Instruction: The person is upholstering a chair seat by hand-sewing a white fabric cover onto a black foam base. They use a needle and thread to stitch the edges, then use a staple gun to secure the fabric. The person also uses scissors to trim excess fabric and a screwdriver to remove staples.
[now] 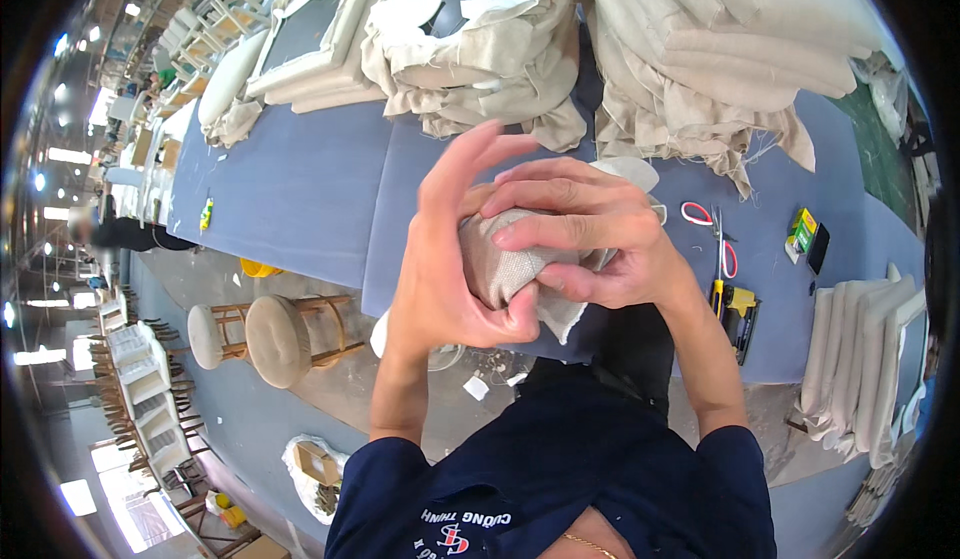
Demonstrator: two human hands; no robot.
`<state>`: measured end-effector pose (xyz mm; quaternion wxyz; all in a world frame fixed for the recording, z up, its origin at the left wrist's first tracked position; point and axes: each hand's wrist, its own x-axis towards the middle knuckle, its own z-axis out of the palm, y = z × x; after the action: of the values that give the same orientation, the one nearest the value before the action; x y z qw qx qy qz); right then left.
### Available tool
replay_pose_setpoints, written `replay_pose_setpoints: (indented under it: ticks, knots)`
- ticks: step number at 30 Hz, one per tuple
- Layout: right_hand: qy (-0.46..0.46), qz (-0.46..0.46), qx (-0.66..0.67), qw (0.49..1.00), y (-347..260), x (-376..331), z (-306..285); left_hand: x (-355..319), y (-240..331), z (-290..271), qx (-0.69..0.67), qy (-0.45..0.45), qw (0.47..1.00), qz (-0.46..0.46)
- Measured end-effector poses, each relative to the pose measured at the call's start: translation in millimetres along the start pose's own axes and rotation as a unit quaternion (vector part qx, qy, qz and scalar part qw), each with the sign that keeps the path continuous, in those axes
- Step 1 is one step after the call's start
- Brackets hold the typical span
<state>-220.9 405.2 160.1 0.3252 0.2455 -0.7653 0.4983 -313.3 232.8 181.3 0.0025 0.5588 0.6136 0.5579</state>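
Note:
Close above the near edge of the blue-grey table (310, 189), both my hands are around a piece of beige woven fabric (497, 269), bunched or wrapped over something I cannot make out. My left hand (430, 269) cups its left side, thumb pressed on the lower edge and fingers raised and curved over the top. From the right, my right hand (625, 234) grips it with bent fingers and thumb. A loose corner of the cloth hangs below. White rounded pieces (630, 171) show partly behind my right hand.
Fabric-covered panels (700, 49) are stacked along the far side. On the right lie scissors (718, 244) with red handles, a yellow-black staple gun (740, 311), a small green-yellow box (801, 234) and upright cushions (860, 349). A padded stool (278, 341) stands left of me.

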Motion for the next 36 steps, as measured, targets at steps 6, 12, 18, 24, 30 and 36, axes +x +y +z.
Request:
replay_pose_setpoints:
  ticks: [6, 12, 18, 24, 30, 36]
  knots:
    - [0.023, 0.007, -0.01, 1.0, -2.4, 1.3, 9.5, -39.3, -12.0, 6.3, 0.197, 0.081, 0.964, 0.156]
    - [0.058, 0.008, -0.027, 0.998, 3.1, 3.0, 17.4, -49.8, -15.8, 1.1, 0.231, 0.096, 0.95, 0.185]
    - [0.083, -0.004, -0.038, 0.996, 8.6, 5.5, 19.5, -51.8, -18.5, -12.2, 0.185, 0.057, 0.971, 0.138]
    - [0.112, -0.02, -0.109, 0.987, 8.5, 1.2, 23.2, -15.3, -9.0, 2.7, 0.012, 0.123, 0.992, -0.038]
    - [0.206, -0.065, -0.192, 0.957, 19.7, -9.1, 29.4, 16.1, 8.8, 2.5, 0.03, -0.042, 0.974, -0.221]
    - [0.279, -0.014, -0.232, 0.932, 17.1, -31.6, 27.6, 28.6, 10.8, 25.1, 0.007, -0.034, 0.973, -0.229]
